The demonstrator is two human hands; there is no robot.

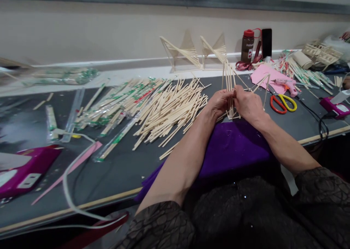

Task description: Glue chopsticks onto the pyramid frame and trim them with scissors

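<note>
Both hands meet on a frame of thin wooden sticks (230, 75) near the table's front edge. My left hand (220, 101) is closed around its near sticks from the left. From the right, my right hand (248, 102) pinches at the same upright sticks, the fingertips of both hands almost touching. What exactly lies between the right fingers is partly hidden. Beneath the hands a purple cloth (232, 143) covers the table edge. To the left spreads a loose heap of wooden chopsticks (175, 112). Two finished-looking stick frames (182, 53) with twisted surfaces stand against the wall.
Right of the hands lie scissors (283, 103) with red and yellow handles, a pink glue gun (287, 85) and pink paper (258, 76). A bottle (247, 46) and a phone (267, 43) stand behind. Wrapped chopsticks (117, 103) and a magenta power strip (30, 168) lie left.
</note>
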